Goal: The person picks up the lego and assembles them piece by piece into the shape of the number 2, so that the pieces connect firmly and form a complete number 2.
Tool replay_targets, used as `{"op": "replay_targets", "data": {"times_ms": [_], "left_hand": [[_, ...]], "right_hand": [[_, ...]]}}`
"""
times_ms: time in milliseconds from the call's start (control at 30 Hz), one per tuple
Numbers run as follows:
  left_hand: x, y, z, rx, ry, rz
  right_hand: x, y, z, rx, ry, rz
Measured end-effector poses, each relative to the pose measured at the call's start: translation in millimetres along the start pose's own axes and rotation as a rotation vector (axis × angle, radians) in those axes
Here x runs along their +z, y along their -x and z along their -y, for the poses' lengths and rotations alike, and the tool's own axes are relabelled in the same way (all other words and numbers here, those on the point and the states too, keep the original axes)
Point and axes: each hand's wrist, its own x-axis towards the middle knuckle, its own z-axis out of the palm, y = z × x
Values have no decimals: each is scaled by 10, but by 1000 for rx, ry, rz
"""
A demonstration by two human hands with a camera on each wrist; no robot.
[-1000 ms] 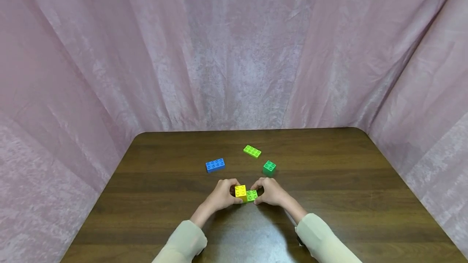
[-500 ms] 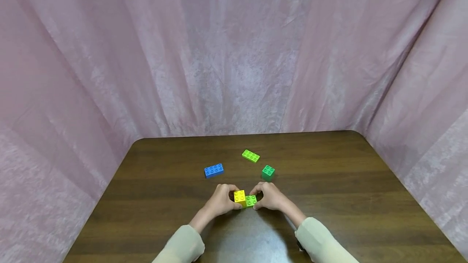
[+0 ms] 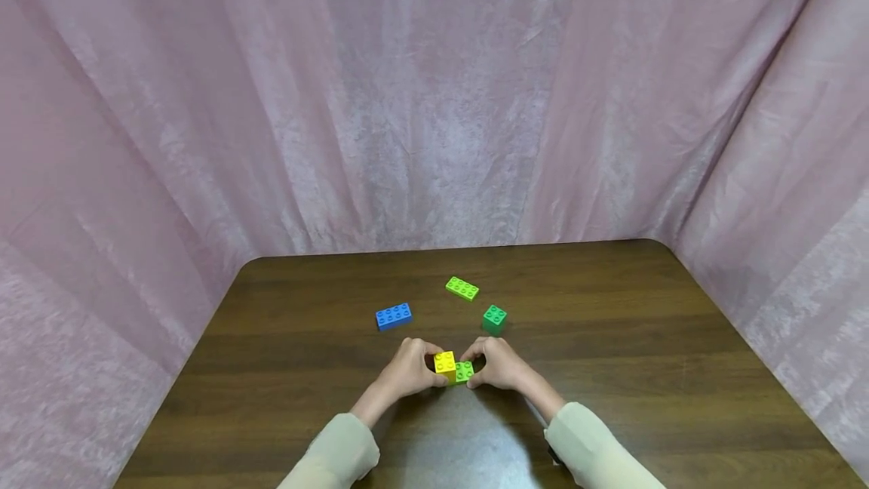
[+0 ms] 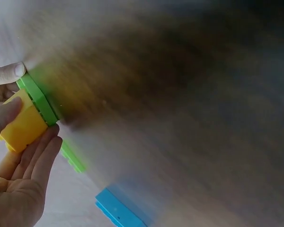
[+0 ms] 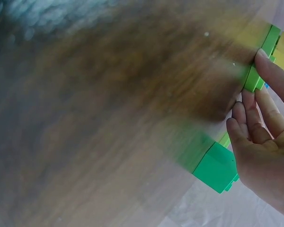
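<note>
In the head view my left hand pinches a yellow toy building block with two rows of studs. The block sits on the left end of a thin light green building plate, whose right-hand studs show. My right hand pinches the plate's free end between thumb and fingers. From the left wrist, the yellow block lies flush along the plate, with the thumb on the block's side. The right wrist view has the thumb pressed to the plate's edge.
Beyond the hands on the brown wooden table lie a blue block, a second light green plate and a dark green block. Pink curtains hang behind the table and at both sides.
Both hands keep their grips on the yellow block and light green plate, which stay joined in the same place. The head view has shifted slightly.
</note>
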Motion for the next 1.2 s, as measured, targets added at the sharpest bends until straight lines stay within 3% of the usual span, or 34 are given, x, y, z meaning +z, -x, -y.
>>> {"op": "replay_targets", "data": {"times_ms": [200,767,1200], "left_hand": [[11,-10,22,-7,62,4],[7,5,95,19,87,-33],[17,-5,84,10,114,3]], "right_hand": [[2,15,0,5,-7,2],[1,12,29,-2,1,-14],[14,28,8,8,-6,-18]]}}
